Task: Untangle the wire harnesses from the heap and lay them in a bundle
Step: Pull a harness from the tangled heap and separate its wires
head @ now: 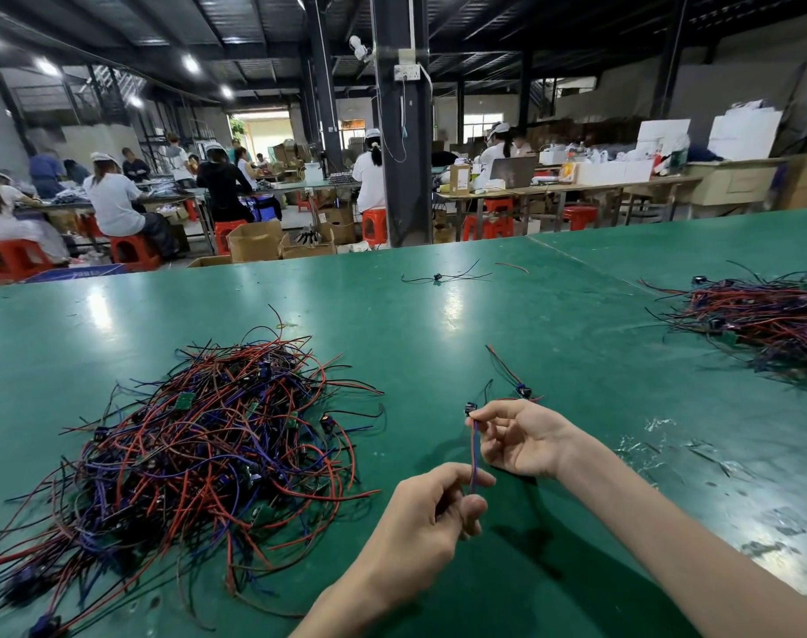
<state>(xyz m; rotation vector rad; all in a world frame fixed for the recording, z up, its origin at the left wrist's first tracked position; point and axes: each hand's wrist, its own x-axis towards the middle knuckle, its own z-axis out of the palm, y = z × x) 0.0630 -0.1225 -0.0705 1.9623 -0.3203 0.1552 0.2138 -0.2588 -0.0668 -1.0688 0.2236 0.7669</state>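
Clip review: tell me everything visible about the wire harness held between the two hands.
The wire harness is thin red and purple plastic-coated leads, side by side, taut and nearly upright above the green table. The right hand pinches its top, the left hand its lower end. A small dark-blue component sits just above that pinch. More red and black leads with a second component trail beyond the right hand.

One wide-angle camera rides on the person's head, looking forward and down over the green table (438,324). The left hand (420,513), right hand (521,437) and the wire harness (474,453) they hold lie nearest the lens, low in frame. The workshop hall (263,34) recedes beyond the table's far edge.
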